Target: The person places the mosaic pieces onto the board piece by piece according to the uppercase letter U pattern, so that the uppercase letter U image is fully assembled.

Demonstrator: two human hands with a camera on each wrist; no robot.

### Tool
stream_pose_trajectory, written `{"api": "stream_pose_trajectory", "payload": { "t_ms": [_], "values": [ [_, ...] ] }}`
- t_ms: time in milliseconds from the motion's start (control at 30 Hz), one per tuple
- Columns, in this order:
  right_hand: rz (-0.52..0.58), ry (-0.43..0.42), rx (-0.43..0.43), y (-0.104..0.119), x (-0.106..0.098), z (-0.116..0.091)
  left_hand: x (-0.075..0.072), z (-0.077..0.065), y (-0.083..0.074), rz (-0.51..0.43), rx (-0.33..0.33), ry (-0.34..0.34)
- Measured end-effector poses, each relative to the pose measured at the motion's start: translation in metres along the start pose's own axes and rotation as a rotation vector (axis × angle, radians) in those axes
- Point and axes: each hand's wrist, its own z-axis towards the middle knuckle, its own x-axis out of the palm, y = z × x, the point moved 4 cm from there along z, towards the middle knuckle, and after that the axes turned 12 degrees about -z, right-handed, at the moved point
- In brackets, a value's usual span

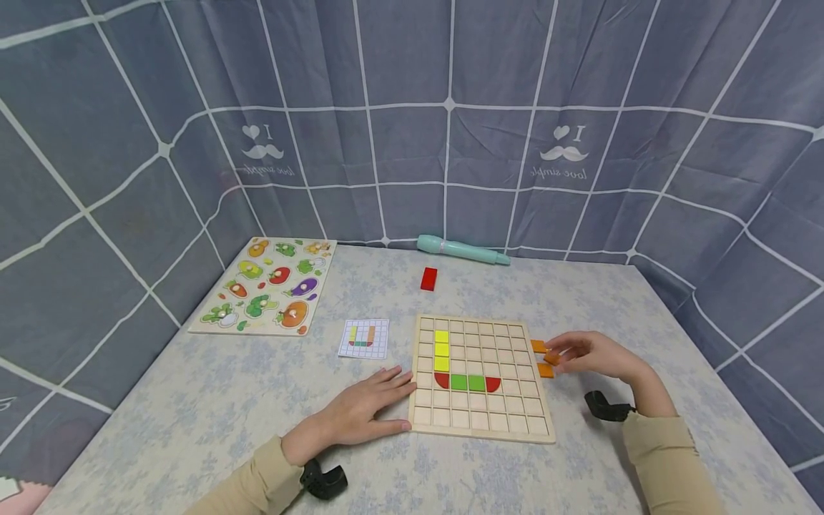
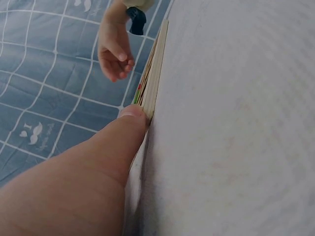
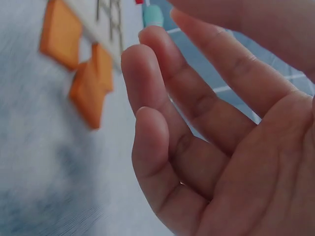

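Note:
A wooden grid board (image 1: 515, 422) lies on the table with yellow tiles (image 1: 441, 348) in a column, and green tiles (image 1: 476, 383) between two red rounded-corner tiles (image 1: 493, 385) in a row below. My left hand (image 1: 360, 408) lies flat with fingers spread at the board's left edge; its thumb (image 2: 130, 115) touches the edge. Beside the board's right edge, my right hand (image 1: 595, 355) hovers over three orange tiles (image 1: 538, 346). One orange tile (image 3: 88, 93) is tilted against another. The right fingers (image 3: 142, 73) are loosely curved, apart from the tiles in the wrist view.
Left of the board is a small pattern card (image 1: 364, 339) with a coloured U shape. A vegetable puzzle board (image 1: 264, 286) lies at the back left. A red tile (image 1: 428, 279) and a teal pen-like stick (image 1: 463, 249) lie behind the board, near the curtain (image 1: 412, 143).

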Motion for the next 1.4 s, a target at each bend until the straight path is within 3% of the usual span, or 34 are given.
{"api": "stream_pose_trajectory", "payload": {
  "t_ms": [267,600,1067,1400],
  "values": [
    [0.037,-0.033,0.028,-0.018,0.005,0.004,0.0,0.001,0.0,0.02,-0.005,-0.002],
    [-0.057,-0.138,0.118,-0.026,0.009,0.004,0.001,0.001,0.001,0.021,0.018,-0.014],
    [-0.119,-0.193,0.204,-0.038,0.014,0.01,-0.001,0.0,-0.002,0.024,0.02,-0.017],
    [-0.126,-0.213,0.193,-0.035,0.015,0.012,0.0,0.0,-0.002,0.026,0.0,-0.005]
  ]
}}
